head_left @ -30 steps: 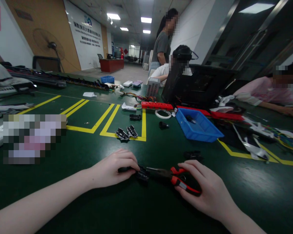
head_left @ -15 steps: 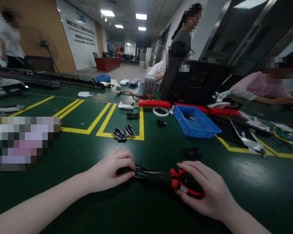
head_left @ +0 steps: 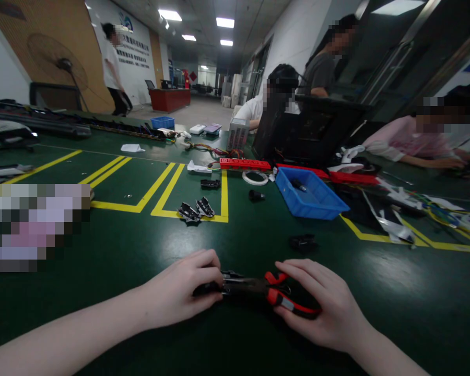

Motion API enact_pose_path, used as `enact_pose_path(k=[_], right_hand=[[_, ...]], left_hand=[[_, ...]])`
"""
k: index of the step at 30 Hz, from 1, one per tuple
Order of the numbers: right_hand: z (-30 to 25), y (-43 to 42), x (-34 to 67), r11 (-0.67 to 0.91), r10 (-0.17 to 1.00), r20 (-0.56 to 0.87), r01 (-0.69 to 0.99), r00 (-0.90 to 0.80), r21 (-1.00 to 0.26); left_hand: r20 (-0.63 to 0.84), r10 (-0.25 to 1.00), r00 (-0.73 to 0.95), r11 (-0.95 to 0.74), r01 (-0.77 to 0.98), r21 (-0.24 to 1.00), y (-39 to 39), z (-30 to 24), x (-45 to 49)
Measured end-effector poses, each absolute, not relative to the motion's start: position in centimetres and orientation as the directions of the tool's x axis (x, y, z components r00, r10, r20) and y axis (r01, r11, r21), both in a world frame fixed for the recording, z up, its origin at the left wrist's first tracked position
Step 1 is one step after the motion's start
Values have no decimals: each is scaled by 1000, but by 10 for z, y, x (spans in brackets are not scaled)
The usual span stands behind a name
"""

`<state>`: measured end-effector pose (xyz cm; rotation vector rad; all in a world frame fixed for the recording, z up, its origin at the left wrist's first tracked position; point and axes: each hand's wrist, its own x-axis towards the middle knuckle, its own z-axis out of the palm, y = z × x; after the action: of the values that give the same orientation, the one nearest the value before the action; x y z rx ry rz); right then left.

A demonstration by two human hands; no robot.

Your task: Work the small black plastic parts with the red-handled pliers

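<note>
Pliers (head_left: 258, 289) with red handles sit at the lower centre of the frame, held level just above a green table (head_left: 121, 240). The right hand (head_left: 321, 308), at lower right, is curled around the red handles. The left hand (head_left: 180, 292), at lower left, is closed with its fingertips pinching a small black part (head_left: 209, 287). The nose of the pliers meets that part, though the jaws are too dark to make out.

Just above the right hand lies a black piece (head_left: 302, 242). Further up, at centre, two black clips (head_left: 196, 210) rest on a yellow line. A blue bin (head_left: 309, 196) stands at centre right, with a tape roll (head_left: 255, 178) beside it. Other people work at the upper right.
</note>
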<state>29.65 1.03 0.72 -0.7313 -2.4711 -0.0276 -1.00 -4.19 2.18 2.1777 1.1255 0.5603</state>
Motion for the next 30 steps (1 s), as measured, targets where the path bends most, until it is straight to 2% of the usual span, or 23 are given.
enact_pose_path(k=[19,30], right_hand=[[9,10,295,884,398,566,467,-722,-26],[9,11,297,884,393,570,467,-721,-18]], left_hand=[[72,795,602,-480,552,681,-38,21,-13],[65,778,625,-510,567,647,-38,22,-11]])
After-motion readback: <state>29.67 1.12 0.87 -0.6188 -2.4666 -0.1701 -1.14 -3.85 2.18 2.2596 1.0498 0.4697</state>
